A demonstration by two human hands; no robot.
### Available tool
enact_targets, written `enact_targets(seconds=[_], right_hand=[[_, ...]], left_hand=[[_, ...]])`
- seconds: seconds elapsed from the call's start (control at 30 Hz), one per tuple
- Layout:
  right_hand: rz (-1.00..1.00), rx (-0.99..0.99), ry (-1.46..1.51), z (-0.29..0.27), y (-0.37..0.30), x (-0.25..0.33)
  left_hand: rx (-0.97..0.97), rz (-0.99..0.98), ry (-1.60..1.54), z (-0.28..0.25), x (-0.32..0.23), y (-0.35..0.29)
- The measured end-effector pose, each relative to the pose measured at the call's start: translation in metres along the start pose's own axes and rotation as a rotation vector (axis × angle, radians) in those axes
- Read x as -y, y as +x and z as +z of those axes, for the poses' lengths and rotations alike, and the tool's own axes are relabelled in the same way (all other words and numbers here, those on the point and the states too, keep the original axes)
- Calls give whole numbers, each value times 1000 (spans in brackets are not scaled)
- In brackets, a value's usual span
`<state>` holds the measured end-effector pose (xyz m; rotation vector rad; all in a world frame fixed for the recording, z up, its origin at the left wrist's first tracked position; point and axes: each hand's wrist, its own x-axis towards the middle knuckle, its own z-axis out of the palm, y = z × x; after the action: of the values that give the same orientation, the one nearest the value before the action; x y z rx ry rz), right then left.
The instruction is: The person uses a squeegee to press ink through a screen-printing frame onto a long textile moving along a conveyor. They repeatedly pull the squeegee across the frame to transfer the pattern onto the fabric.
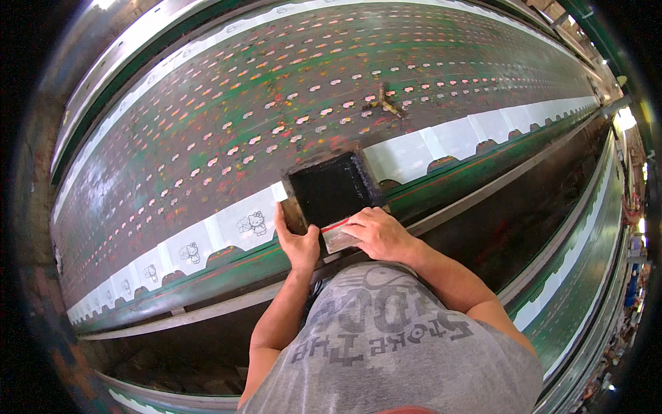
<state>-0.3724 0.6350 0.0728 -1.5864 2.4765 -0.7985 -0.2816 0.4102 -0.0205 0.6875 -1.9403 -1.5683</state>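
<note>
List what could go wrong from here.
Frame slip: the left hand is at the near-left corner of the frame, so a push from the right hand on the squeegee might shift it and blur the print.
Stray ink: the black ink lies close to the white strip; a drip could mark it.
Smudge: if the outline prints beside the left hand are wet, a brush could smear them.
</note>
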Motion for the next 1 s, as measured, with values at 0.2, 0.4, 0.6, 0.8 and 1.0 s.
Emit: enact_targets(seconds=[0.2,0.4,0.6,0.8,1.0], right_hand=[[-24,-141,88,-22,-32,-43],[-9,-226,119,-62,-85,-111],[29,-233,200,-104,-123,-167],[-54,-190,143,-120,-130,-187],[-161,-47,-73,-114,-118,-188]], left_hand=[[-34,89,-99,34,-30,-9],[-58,144,-66,129,-49,-30],[-66,77,-83,210,-41,-46],[-68,34,-8,233,-57,-49],[-65,-3,3,235,-54,-46]])
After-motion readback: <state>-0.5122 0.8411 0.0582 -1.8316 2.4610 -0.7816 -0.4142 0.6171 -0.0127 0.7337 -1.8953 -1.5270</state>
